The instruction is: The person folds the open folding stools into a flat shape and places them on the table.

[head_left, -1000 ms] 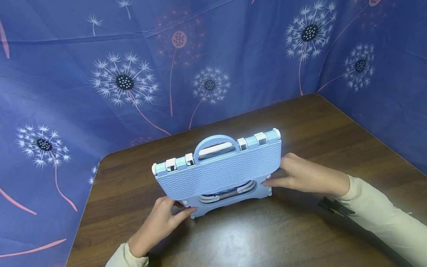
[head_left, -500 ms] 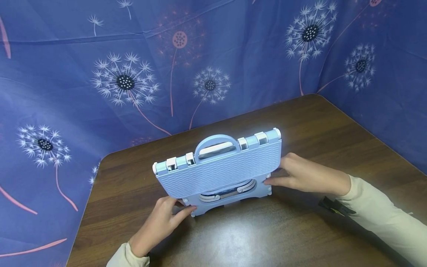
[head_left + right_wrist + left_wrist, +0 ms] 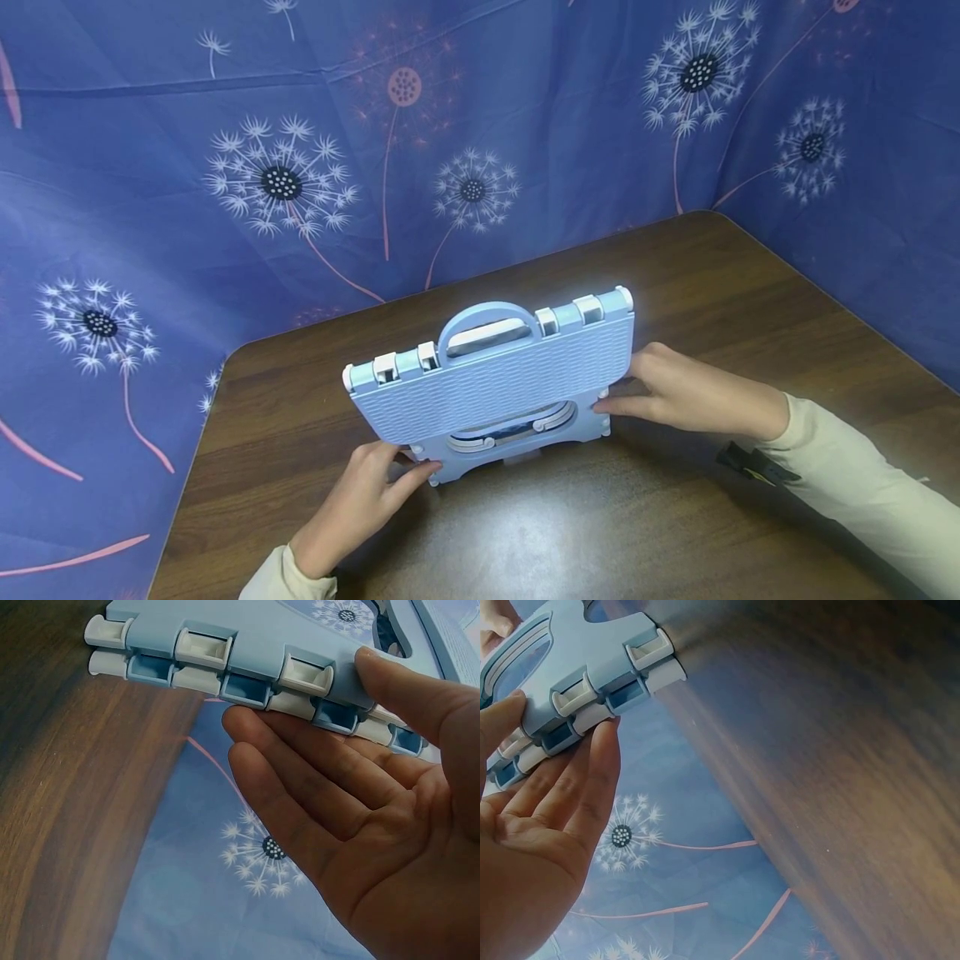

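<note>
A light blue and white folding step stool (image 3: 495, 387) stands, mostly folded, on the brown wooden table. It has a textured panel and an arched carry handle (image 3: 487, 315) at its top. My left hand (image 3: 356, 492) grips the stool's lower left end, the thumb on the near face. At the opposite end my right hand (image 3: 690, 392) holds it likewise. Both wrist views show fingers wrapped behind the hinged side edge, with white and blue hinge knuckles (image 3: 206, 649) between thumb and fingers. The head view hides most fingers of both hands behind the stool.
Around the stool spreads the wood-grain tabletop (image 3: 750, 292), with a rounded far corner. A blue dandelion-print cloth (image 3: 540, 125) hangs behind and at both sides. A dark strap (image 3: 753, 464) sits by the right sleeve.
The stool's near lower edge has shifted slightly upward and away, and a pale part now shows under its arched cutout. Both hands keep nearly the same grip and position.
</note>
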{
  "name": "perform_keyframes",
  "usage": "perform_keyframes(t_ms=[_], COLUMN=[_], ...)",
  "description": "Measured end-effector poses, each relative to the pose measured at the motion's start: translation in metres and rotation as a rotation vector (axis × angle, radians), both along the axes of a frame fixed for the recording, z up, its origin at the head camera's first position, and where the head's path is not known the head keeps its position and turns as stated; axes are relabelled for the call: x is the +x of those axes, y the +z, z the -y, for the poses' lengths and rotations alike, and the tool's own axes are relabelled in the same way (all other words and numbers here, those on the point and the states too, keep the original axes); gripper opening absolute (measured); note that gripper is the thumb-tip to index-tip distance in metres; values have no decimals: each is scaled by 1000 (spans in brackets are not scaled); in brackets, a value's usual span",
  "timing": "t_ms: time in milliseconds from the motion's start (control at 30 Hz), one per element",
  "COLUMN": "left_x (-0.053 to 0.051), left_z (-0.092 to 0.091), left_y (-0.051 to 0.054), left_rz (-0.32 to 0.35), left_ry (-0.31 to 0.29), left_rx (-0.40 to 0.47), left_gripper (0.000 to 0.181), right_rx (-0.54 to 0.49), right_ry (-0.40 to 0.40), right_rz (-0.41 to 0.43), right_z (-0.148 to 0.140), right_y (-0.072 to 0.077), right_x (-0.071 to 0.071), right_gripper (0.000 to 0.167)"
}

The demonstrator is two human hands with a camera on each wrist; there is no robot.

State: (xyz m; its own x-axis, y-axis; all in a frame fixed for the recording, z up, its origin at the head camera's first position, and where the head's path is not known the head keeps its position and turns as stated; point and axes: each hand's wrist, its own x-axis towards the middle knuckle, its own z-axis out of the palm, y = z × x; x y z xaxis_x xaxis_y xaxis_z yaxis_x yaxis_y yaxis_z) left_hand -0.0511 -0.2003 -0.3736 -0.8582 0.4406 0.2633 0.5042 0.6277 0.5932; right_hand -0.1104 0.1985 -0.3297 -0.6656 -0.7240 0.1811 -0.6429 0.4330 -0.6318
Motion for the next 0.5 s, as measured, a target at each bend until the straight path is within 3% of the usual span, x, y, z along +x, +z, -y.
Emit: perform_keyframes(t_ms=[333,500], left_x=[1,1], left_z=[0,0], left_y=[-1,-2], left_rz=[-12,-25], left_ry=[-6,-10], left_rx=[1,8], left_gripper=[34,32], right_rx=[-9,-21], right_ry=[-1,16], right_rz=[10,-6], right_z=[0,0], right_y=[-1,-1], right_x=[0,-1], right_gripper=[54,46])
